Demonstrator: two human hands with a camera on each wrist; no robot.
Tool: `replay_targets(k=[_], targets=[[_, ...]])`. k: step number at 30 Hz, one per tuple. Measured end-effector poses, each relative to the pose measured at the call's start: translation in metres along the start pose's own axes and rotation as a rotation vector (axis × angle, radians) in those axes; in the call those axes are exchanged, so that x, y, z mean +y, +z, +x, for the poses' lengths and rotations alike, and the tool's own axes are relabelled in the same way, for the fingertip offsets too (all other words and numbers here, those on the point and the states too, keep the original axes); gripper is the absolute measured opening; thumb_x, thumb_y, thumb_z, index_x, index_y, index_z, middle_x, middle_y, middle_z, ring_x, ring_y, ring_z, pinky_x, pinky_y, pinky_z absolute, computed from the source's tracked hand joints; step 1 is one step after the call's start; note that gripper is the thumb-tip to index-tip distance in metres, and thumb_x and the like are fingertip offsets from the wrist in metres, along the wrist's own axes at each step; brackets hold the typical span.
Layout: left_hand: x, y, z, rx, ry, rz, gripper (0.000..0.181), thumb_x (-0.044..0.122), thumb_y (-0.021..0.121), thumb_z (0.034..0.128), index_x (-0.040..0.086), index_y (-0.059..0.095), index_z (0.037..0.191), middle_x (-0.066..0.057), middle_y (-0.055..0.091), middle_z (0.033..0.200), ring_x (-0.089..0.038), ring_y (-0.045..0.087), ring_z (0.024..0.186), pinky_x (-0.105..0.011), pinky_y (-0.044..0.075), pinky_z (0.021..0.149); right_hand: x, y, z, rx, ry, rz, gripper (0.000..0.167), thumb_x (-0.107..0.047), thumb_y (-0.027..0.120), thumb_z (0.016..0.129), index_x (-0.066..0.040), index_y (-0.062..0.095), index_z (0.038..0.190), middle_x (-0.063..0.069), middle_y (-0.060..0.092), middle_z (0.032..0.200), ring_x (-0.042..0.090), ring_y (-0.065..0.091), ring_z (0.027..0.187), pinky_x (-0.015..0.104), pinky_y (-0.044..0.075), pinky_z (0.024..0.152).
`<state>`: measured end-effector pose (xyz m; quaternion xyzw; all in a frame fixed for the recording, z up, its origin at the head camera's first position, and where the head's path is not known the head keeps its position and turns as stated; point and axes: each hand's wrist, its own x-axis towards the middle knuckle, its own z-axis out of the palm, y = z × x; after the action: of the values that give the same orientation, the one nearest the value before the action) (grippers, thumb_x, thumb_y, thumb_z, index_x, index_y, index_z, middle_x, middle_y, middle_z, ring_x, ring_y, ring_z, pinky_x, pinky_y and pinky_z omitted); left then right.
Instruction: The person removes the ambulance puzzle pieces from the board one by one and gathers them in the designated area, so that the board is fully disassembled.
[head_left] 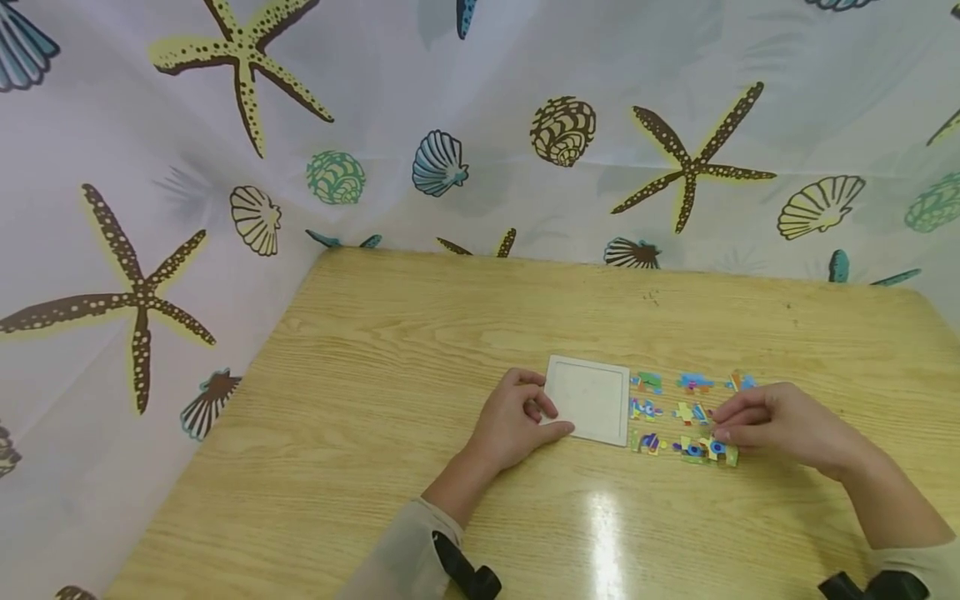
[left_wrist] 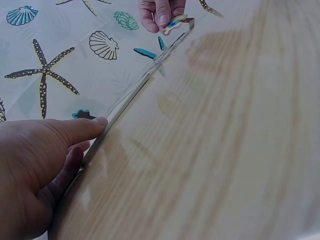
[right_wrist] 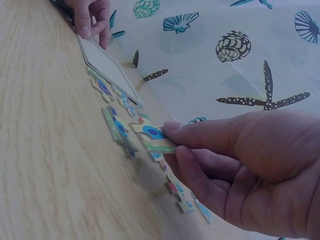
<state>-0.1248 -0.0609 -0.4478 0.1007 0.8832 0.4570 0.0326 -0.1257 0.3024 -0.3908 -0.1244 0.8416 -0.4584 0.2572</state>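
Observation:
A white square puzzle tray (head_left: 587,402) with a raised rim lies on the table, bare inside. My left hand (head_left: 513,421) holds it at its left side, the thumb by the lower left corner and the fingers bent along the edge. Between thumb and fingers, my right hand (head_left: 787,427) pinches a jigsaw piece (right_wrist: 152,136) with a blue round shape and a green strip. That piece is held tilted, just above other colourful jigsaw pieces (head_left: 647,382), which lie in loose rows right of the tray. My right fingers partly hide some of them.
The wood-grain table (head_left: 390,400) extends all around the tray and pieces. A white curtain (head_left: 487,100) printed with starfish and shells hangs behind the table and along its left side.

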Motion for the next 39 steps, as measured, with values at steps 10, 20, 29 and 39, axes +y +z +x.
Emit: replay_targets(k=[10,20,29,39], targets=[[0.001,0.000,0.000,-0.006,-0.004,0.018,0.025,0.031,0.088,0.0767,0.014,0.069,0.076,-0.002,0.055,0.131,-0.005,0.054,0.077,-0.021,0.048,0.076,0.014,-0.012,-0.007,-0.021,0.030,0.031,0.038,-0.020,0.069,0.095,0.010,0.061,0.117,0.010,0.075,0.103,0.010,0.071,0.090,0.027,0.058,0.078],[0.004,-0.004,-0.005,0.006,-0.022,0.026,0.024,0.030,0.088,0.0770,0.014,0.069,0.079,-0.002,0.054,0.130,-0.007,0.053,0.078,-0.023,0.048,0.077,0.002,0.007,-0.011,0.121,0.067,-0.197,0.024,-0.015,0.078,0.086,0.001,0.067,0.100,0.007,0.074,0.090,0.010,0.067,0.075,0.024,0.052,0.063],[0.008,-0.004,-0.007,0.019,-0.047,0.032,0.028,0.033,0.087,0.0768,0.014,0.067,0.079,-0.002,0.048,0.108,-0.011,0.050,0.083,-0.027,0.046,0.079,-0.007,0.014,-0.014,0.215,0.128,-0.417,0.020,-0.019,0.078,0.086,-0.005,0.067,0.098,-0.002,0.073,0.087,0.012,0.064,0.078,0.026,0.049,0.066],[0.012,-0.004,-0.007,0.000,-0.129,-0.019,0.024,0.036,0.076,0.0864,0.014,0.067,0.089,-0.004,0.049,0.105,-0.014,0.050,0.077,-0.027,0.044,0.069,-0.007,0.019,-0.020,0.229,0.092,-0.488,0.015,-0.019,0.074,0.089,-0.008,0.067,0.097,-0.002,0.072,0.089,0.011,0.065,0.080,0.025,0.051,0.065]])
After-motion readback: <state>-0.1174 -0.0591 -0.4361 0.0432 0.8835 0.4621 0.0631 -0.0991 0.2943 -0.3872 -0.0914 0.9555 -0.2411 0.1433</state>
